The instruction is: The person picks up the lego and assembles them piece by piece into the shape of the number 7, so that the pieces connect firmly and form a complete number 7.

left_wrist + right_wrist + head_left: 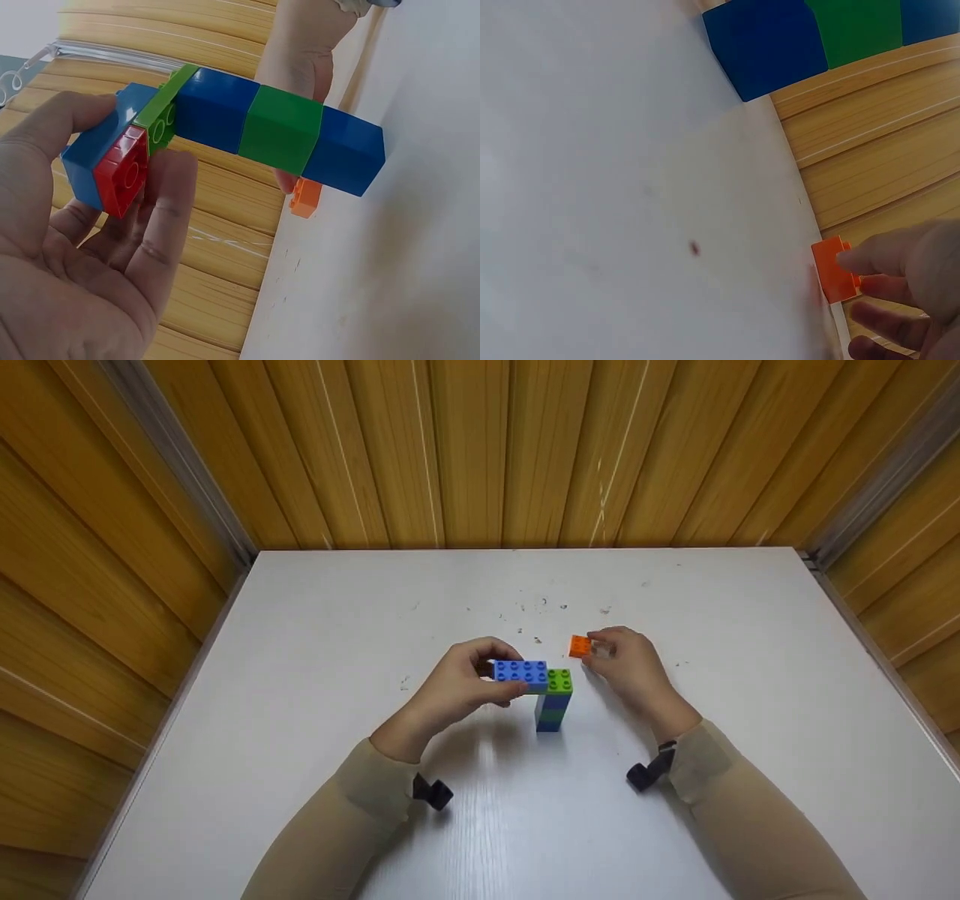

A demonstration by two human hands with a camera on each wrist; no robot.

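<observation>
In the head view my left hand (pixel 461 681) holds a blue toy building brick (pixel 520 669), thumb at its near side and fingers at the far side. This brick sits on a light green piece (pixel 559 681), overhanging leftward. Under the overhang, a red brick (pixel 120 174) shows in the left wrist view. A column of a blue brick (pixel 214 103), a green brick (pixel 281 129) and another blue brick (pixel 345 154) supports the green piece, upright on the table. Beyond the column, my right hand (pixel 631 661) pinches a small orange brick (pixel 579 646) low at the tabletop.
Beneath everything lies a white table (pixel 315 780) with small dark specks (pixel 544 601) beyond the bricks. Wood-patterned panels (pixel 472 450) stand along its back and sides. A black wrist device (pixel 433 793) sticks out at the left sleeve, another device (pixel 651 769) at the right.
</observation>
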